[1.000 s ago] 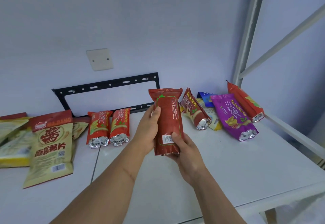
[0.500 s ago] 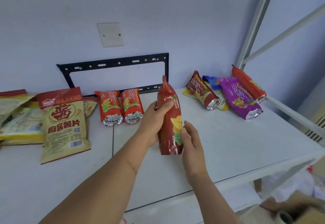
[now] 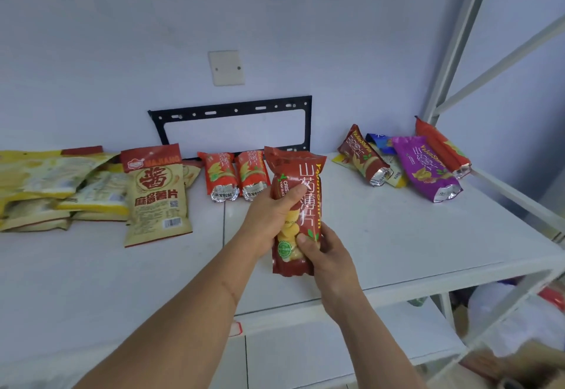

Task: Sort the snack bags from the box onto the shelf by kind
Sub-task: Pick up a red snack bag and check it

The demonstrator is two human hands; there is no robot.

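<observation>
Red foil is what both hands hold: a red yam-crisp bag (image 3: 298,205) stands upright above the middle of the white shelf (image 3: 397,242), front print facing the camera. The left hand (image 3: 270,219) wraps the bag's left side, thumb across the front, a closed grip on it. The right hand (image 3: 324,254) clasps the lower right part, thumb pressed on the front near the bottom. Along the shelf's back edge, just left of the held bag, lie two small red bags (image 3: 234,176) side by side. Further left lies a tan chip bag (image 3: 157,196), then a pile of yellow bags (image 3: 46,187) at the left edge. Near the back right corner lies a mixed cluster with a purple bag (image 3: 425,167)
</observation>
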